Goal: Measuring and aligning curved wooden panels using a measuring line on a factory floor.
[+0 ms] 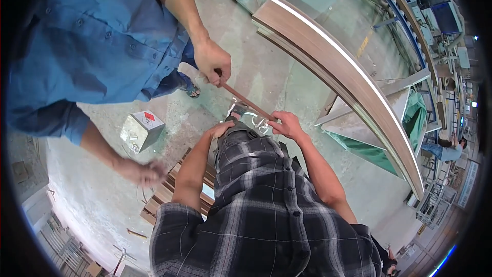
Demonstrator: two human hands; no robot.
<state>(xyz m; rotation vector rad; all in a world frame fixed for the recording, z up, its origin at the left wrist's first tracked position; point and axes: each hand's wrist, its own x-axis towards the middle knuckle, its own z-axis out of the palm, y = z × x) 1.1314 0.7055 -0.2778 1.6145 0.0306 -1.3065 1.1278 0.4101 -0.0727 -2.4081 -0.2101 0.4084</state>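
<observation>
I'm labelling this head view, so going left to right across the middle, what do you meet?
Metal can → person's left hand → thin brown strip → person's right hand → long stack of brown boards.

A workshop or factory floor is being shown here. A rough, dusty concrete floor (246, 72) is being used as the working surface. A long stack of brown boards (348, 77) with pale edges is being kept along one side, and shorter wooden strips (164, 195) are being piled on the floor. A small square metal can (141, 130) is being left beside them. Further back, metal racks (435, 205) and machinery (446, 18) are being seen, with other people being occupied among them. Blue work clothes are being worn by the person (92, 41) standing close by.
</observation>
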